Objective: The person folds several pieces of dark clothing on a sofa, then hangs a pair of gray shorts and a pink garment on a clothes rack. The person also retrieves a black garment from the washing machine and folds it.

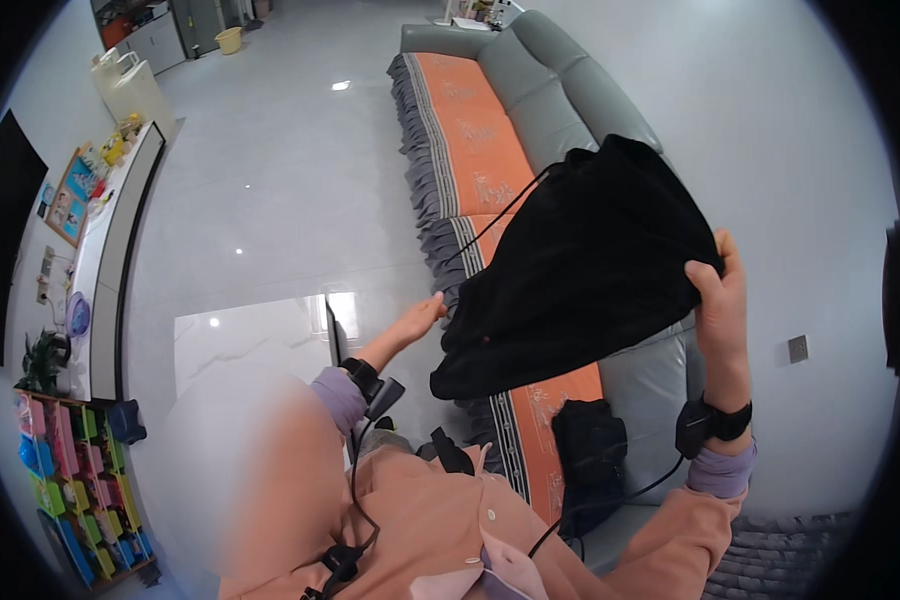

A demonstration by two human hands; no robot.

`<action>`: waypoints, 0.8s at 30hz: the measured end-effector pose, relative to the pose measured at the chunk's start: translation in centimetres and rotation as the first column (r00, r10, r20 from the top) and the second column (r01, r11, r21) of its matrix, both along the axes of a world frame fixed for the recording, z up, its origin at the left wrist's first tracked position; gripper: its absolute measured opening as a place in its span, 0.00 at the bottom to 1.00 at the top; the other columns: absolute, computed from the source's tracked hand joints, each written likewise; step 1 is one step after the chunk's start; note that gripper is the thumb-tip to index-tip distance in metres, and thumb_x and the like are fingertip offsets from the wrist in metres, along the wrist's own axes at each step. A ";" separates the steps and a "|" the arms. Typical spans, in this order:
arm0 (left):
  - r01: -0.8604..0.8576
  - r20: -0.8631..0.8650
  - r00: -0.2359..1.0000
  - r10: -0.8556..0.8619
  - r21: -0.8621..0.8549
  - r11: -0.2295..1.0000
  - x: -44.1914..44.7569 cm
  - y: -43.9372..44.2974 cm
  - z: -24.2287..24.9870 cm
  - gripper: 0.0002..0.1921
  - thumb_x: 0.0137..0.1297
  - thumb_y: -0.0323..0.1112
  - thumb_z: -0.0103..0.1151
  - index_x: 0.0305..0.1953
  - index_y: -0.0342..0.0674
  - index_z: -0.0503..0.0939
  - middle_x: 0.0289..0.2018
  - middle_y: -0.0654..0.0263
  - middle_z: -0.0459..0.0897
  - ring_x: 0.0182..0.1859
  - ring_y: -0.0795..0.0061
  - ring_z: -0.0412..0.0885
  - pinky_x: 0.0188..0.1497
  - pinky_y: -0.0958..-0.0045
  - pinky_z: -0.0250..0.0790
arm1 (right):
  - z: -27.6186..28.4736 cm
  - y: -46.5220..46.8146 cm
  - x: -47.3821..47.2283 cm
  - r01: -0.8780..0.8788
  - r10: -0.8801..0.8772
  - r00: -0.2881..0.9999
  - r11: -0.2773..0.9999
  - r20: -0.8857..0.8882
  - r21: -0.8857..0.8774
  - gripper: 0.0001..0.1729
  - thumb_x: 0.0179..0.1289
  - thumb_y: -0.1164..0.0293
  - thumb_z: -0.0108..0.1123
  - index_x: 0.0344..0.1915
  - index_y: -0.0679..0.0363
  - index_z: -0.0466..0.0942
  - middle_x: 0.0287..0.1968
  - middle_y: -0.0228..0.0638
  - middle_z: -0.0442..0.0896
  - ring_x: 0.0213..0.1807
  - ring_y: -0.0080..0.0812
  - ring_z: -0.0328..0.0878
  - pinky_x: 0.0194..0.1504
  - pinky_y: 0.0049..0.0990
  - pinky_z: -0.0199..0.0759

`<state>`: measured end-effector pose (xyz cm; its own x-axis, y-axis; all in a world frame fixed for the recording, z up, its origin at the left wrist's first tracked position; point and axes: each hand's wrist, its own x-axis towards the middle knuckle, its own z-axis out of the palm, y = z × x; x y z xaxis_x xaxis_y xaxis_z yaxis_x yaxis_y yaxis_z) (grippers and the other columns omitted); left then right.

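A large black cloth item [585,270], probably a garment, is spread in the air above the sofa. From its far left side hangs a thin black cord. My right hand [720,289] grips its right edge, thumb on the near face and fingers behind. At the opposite side, my left hand [420,316] is beside the cloth's left edge; whether its fingers hold any fabric cannot be made out. Both wrists wear black strapped devices with cables. Below the held cloth, a folded dark garment [591,457] lies on the sofa seat.
A grey leather sofa [540,97] with an orange, ruffled seat cover [469,135] runs away from me. To my left stands a white marble-look table [251,337]. Along the left wall are a low cabinet [124,247] and a rack of coloured bins [82,480].
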<state>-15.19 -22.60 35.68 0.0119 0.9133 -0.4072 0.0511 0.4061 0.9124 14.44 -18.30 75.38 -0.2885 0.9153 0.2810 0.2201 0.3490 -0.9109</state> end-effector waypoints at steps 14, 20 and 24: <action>0.557 0.639 0.675 -0.370 -0.112 0.823 9.6 3.6 12.5 0.29 0.77 0.51 0.41 0.68 0.35 0.66 0.64 0.61 0.74 0.63 0.64 0.74 0.67 0.64 0.62 | 4.2 -3.9 8.5 0.276 -0.285 0.957 0.953 0.062 0.123 0.09 0.60 0.75 0.54 0.30 0.54 0.62 0.28 0.20 0.65 0.31 0.12 0.60 0.36 0.15 0.56; 0.376 0.748 0.633 -0.201 -0.070 0.924 7.8 6.0 12.5 0.24 0.74 0.43 0.48 0.63 0.32 0.71 0.61 0.58 0.77 0.61 0.63 0.75 0.65 0.59 0.63 | 3.5 -3.3 14.9 0.443 -0.480 0.864 0.869 0.153 0.222 0.06 0.60 0.74 0.55 0.31 0.56 0.66 0.28 0.18 0.65 0.32 0.13 0.60 0.38 0.17 0.56; 0.283 0.560 0.810 -0.174 -0.115 0.952 7.2 9.2 13.6 0.21 0.72 0.45 0.55 0.55 0.33 0.77 0.51 0.60 0.83 0.50 0.69 0.80 0.55 0.67 0.69 | 4.0 -1.8 18.4 0.451 -0.477 0.868 0.873 0.140 0.184 0.06 0.62 0.74 0.55 0.32 0.56 0.66 0.29 0.18 0.65 0.33 0.12 0.60 0.38 0.16 0.55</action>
